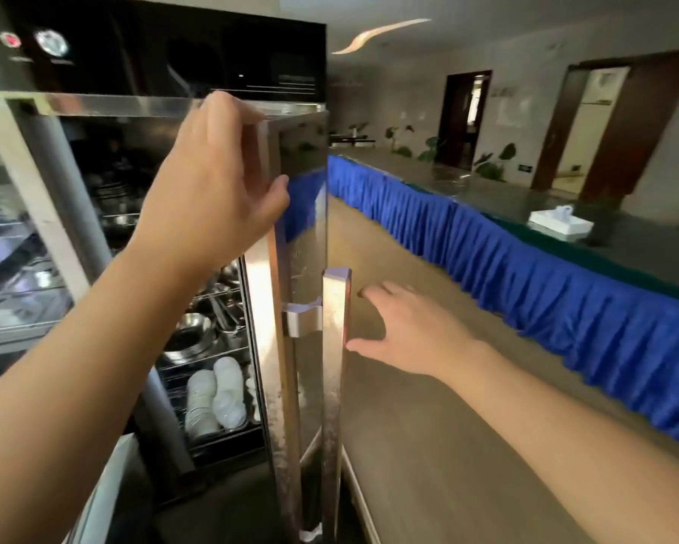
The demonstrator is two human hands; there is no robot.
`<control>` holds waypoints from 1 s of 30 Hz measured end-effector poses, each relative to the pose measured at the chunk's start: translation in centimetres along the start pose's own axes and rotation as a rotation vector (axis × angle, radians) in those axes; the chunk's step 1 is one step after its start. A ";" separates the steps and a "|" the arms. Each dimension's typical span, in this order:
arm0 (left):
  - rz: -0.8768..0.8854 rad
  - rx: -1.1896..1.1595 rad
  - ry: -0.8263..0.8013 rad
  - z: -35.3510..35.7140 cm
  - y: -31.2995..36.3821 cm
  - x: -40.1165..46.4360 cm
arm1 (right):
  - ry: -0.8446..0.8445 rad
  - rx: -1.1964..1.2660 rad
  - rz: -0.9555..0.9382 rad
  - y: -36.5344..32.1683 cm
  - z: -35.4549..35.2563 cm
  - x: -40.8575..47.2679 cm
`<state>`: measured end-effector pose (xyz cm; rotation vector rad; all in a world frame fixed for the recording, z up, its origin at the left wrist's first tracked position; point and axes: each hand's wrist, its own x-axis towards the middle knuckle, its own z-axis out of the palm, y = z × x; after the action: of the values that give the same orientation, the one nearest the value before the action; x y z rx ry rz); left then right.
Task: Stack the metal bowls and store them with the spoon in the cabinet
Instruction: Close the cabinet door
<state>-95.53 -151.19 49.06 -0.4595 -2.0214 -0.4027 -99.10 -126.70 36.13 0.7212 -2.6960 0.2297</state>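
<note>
The tall steel cabinet (153,72) stands open in front of me. Its glass door (302,214) is swung out edge-on toward me. My left hand (216,186) grips the door's top edge, fingers curled over the frame and thumb on the glass side. My right hand (404,327) is spread with straight fingers beside the long vertical door handle (334,367), its thumb tip just at the bar. Metal bowls (190,335) sit on a wire shelf inside the cabinet. I cannot pick out a spoon.
White dishes (216,398) fill the wire rack below the bowls. More metal ware sits on upper shelves (114,198). A long table with a blue skirt (526,268) runs along the right, a white box (561,223) on it. Bare floor (428,445) lies between.
</note>
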 end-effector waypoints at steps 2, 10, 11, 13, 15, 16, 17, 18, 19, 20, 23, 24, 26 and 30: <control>-0.062 0.049 0.008 -1.3 -2.4 -0.8 | -0.032 0.063 -0.086 -2.5 1.1 1.7; -0.095 0.270 -0.008 -5.1 -11.8 -1.7 | -0.155 0.379 -0.254 -11.3 6.1 8.8; -0.098 0.298 -0.016 -5.4 -13.2 -1.6 | -0.164 0.423 -0.259 -12.4 6.8 9.9; -0.121 0.329 -0.020 -5.9 -15.9 -1.5 | -0.187 0.500 -0.247 -14.2 8.2 11.8; -0.138 0.347 -0.021 -6.1 -18.4 -1.5 | -0.231 0.570 -0.222 -16.1 9.7 13.8; -0.141 0.356 -0.019 -6.1 -19.7 -1.4 | -0.252 0.604 -0.206 -17.1 10.4 14.8; -0.143 0.368 -0.016 -6.2 -21.0 -1.4 | -0.272 0.638 -0.192 -18.0 11.1 15.9; -0.147 0.379 -0.012 -6.1 -22.1 -1.4 | -0.294 0.674 -0.176 -18.9 11.6 16.9; -0.154 0.390 -0.006 -6.0 -23.3 -1.4 | -0.316 0.710 -0.158 -19.6 12.1 17.8; -0.160 0.405 0.003 -6.0 -24.8 -1.3 | -0.334 0.742 -0.141 -20.6 12.8 19.2; -0.181 0.429 0.034 -5.5 -28.3 -1.7 | -0.376 0.820 -0.089 -22.5 14.5 22.2; -0.192 0.421 0.047 -5.2 -29.3 -2.0 | -0.386 0.849 -0.066 -23.2 15.1 23.0; -0.236 0.383 0.058 -4.5 -31.9 -2.8 | -0.412 0.901 -0.031 -24.7 16.2 25.1; -0.347 0.315 -0.022 -2.5 -37.4 -5.7 | -0.437 1.033 -0.003 -27.3 18.5 28.8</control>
<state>-108.98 -185.89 41.79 0.0829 -2.1409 -0.2793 -113.82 -167.66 31.28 1.1232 -2.8390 1.7066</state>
